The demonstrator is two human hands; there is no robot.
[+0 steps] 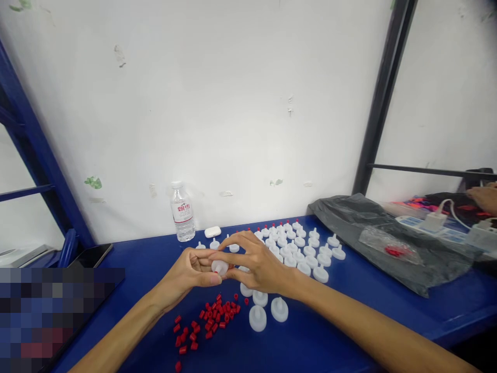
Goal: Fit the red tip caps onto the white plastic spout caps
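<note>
The small white round plastic cap (220, 267) is up just above the blue table top (147, 254), pinched between thumb and fingers of my left hand (189, 273) while my right hand (259, 265) closes its fingertips on it from the other side — two grips, I judge, so the little piece cannot twist. The loose heap of tiny red plastic plugs (215, 312) lies right under my hands with a few bare white caps (264, 310) beside it, in easy reach — the rows of red-tipped white caps (295, 242) stand farther back, kept apart.
</note>
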